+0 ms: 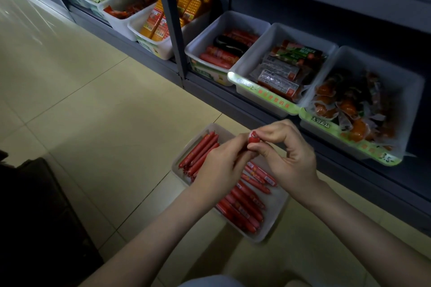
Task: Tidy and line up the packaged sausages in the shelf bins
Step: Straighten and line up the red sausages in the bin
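Observation:
A clear plastic bin [276,221] sits on the tiled floor, filled with several thin red packaged sausages [242,207]. One group lies lined up at its far left end [200,151]. Above the bin, my left hand [221,168] and my right hand [286,158] both hold a small bundle of red sausages [253,139], seen end-on. My left hand wraps the bundle's body, and my right hand's fingertips pinch its end. Most of the bundle is hidden by my hands.
The low shelf holds white bins: red and black sausages [227,50], flat packaged sausages [283,70], orange snack packs [356,109], yellow corn sausages [186,4]. A grey shelf post [173,30] stands between bins. A dark object [35,216] lies on the floor at left.

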`<state>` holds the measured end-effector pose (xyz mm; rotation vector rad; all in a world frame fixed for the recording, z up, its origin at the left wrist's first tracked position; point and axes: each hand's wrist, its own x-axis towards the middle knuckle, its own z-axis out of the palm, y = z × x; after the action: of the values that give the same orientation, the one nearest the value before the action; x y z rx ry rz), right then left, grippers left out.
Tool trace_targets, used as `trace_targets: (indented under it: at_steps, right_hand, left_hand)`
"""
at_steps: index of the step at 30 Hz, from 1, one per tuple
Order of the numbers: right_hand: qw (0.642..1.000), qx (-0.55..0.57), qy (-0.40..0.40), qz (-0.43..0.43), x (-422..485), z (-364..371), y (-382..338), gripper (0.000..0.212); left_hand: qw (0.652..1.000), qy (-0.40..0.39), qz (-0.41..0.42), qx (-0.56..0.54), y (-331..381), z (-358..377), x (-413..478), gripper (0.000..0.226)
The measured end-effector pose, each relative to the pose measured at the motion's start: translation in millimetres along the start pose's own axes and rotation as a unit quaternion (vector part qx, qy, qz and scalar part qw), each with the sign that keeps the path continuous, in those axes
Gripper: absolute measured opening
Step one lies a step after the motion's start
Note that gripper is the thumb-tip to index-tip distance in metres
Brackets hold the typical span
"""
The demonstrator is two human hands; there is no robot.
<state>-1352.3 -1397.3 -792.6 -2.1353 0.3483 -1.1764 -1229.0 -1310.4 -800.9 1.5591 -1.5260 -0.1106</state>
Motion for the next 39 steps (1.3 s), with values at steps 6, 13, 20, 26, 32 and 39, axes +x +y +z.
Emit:
trace_targets:
  at_steps: [6, 13, 20, 26, 32, 39]
  right_hand:
    - [0.999, 0.009, 0.004, -0.040, 2, 2, 6, 0.017]
    - [0.981, -0.014, -0.077, 0.176, -7, 5, 36, 0.030]
    - [0.863, -0.291, -0.343, 0.230, -46, 26, 115, 0.036]
    - [0.715, -0.356, -0.475, 0.369, -88, 59, 159, 0.031]
    - [0.681, -0.378, -0.490, 0.392, -99, 69, 169, 0.034]
    - [0.710, -0.366, -0.457, 0.392, -80, 64, 147, 0.026]
  left_hand:
    - [1.000, -0.017, -0.011, -0.013, -2, 0, 1, 0.022]
    - [0.972, -0.158, -0.145, 0.096, -42, 11, -5, 0.012]
    - [0.868, -0.341, -0.225, 0.283, -147, 35, -12, 0.046]
    - [0.826, -0.367, -0.251, 0.347, -190, 51, -17, 0.036]
    - [0.814, -0.393, -0.277, 0.327, -205, 64, -13, 0.035]
    - [0.897, -0.278, -0.192, 0.284, -179, 72, -25, 0.038]
